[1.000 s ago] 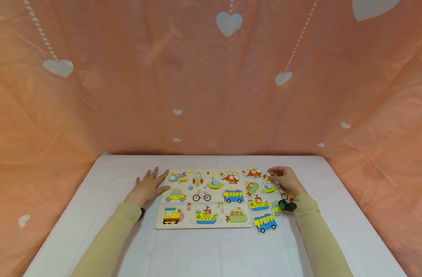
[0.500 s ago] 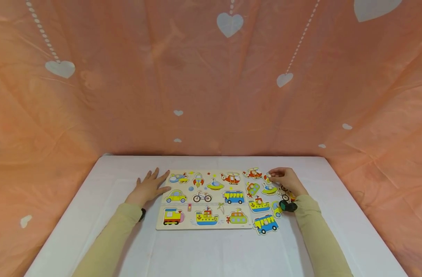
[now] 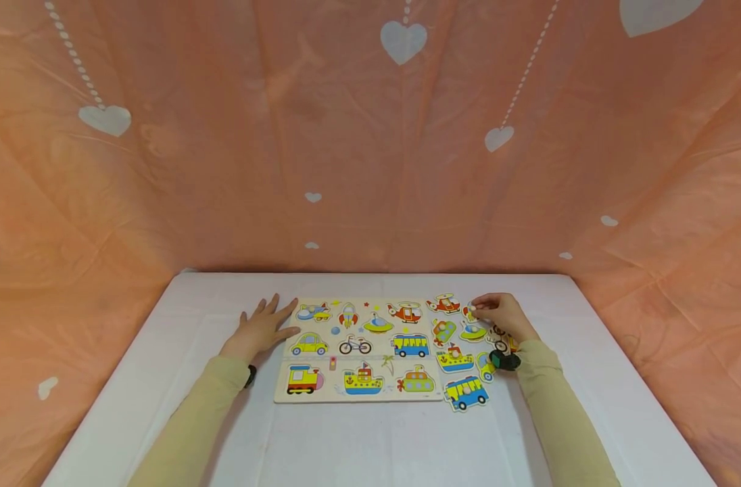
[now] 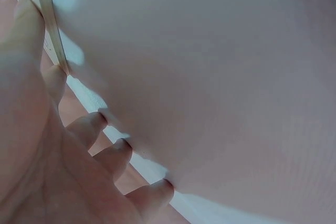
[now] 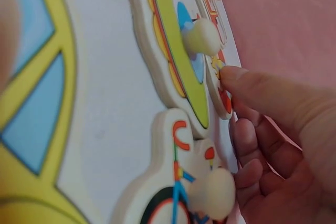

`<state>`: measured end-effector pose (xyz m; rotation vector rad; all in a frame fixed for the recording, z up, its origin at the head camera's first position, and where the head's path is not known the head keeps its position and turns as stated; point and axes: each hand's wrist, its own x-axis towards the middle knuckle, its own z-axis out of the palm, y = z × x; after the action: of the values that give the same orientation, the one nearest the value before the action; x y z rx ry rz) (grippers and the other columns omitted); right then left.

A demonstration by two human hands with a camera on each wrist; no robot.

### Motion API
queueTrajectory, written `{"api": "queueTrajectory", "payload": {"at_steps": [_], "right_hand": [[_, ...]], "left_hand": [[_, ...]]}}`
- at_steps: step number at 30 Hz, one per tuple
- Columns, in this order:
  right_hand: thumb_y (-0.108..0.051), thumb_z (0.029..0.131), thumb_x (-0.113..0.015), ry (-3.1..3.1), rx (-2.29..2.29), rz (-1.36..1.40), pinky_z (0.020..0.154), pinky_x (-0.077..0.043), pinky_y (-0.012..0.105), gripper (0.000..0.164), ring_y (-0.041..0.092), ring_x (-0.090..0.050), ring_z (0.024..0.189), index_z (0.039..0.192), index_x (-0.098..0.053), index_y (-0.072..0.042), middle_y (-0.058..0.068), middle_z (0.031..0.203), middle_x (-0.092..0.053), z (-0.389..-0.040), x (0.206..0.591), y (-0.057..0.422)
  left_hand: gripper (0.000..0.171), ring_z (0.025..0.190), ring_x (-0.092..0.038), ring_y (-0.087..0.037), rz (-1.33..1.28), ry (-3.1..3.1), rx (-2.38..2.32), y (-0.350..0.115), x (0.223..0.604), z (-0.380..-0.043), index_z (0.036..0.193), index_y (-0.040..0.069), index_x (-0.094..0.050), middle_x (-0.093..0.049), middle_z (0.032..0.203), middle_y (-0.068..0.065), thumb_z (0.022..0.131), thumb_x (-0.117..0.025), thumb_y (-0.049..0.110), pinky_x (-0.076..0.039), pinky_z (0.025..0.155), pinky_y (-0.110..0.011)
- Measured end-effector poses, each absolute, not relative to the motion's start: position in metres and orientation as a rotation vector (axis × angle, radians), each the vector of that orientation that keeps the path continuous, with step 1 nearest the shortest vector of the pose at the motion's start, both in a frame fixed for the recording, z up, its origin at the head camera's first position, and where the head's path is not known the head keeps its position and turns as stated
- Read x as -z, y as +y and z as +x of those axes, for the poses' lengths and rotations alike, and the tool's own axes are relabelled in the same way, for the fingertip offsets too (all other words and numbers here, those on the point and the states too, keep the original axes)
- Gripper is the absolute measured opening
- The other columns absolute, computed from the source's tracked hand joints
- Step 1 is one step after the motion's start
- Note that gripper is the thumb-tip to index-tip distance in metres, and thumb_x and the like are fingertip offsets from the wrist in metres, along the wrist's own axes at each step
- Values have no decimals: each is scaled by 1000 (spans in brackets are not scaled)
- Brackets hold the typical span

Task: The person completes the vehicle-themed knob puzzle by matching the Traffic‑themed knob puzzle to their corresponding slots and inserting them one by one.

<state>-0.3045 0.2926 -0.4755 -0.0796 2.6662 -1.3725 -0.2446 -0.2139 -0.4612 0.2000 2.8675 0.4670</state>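
My left hand (image 3: 257, 335) lies spread with straight fingers at the left of a wooden puzzle board (image 3: 332, 382). In the left wrist view the thumb and index finger touch the board's edge (image 4: 50, 22), while the other fingertips rest on the white tabletop. Beyond the board's far right corner, my right hand (image 3: 503, 316) pinches a small rocket puzzle piece (image 3: 467, 312) by its knob. The rocket piece (image 5: 226, 100) still lies low beside the flying saucer piece (image 5: 176, 45) in the right wrist view, and the fingers hide part of it.
Loose knobbed pieces crowd the board's right side: helicopter (image 3: 445, 304), submarine (image 3: 443, 331), saucer (image 3: 472, 331), ship (image 3: 452, 362), bus (image 3: 458, 392) and car (image 3: 483, 367). A bicycle piece (image 3: 498, 340) sits partly under the right wrist. Pink heart-patterned cloth (image 3: 370, 169) surrounds the white table (image 3: 346, 446).
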Motion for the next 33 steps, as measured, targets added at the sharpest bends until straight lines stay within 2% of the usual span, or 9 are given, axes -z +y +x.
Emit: {"api": "queueTrajectory", "payload": {"at_steps": [20, 33], "right_hand": [[-21, 86, -74, 2685, 1314, -71, 73, -48, 29, 30, 22, -58, 85, 107, -69, -2, 10, 98, -67, -310, 478, 297], [-23, 86, -74, 2661, 1295, -49, 72, -48, 30, 29, 23, -57, 85, 105, -69, -2, 11, 99, -66, -311, 474, 294]], "left_hand": [[73, 138, -8, -53, 245, 2863, -477, -214, 460, -245, 152, 15, -28, -12, 154, -28, 93, -56, 48, -5, 101, -74], [75, 139, -4, -51, 206, 2848, -482, -217, 461, -246, 152, 17, -26, -9, 155, -27, 92, -56, 50, -2, 102, -73]]}}
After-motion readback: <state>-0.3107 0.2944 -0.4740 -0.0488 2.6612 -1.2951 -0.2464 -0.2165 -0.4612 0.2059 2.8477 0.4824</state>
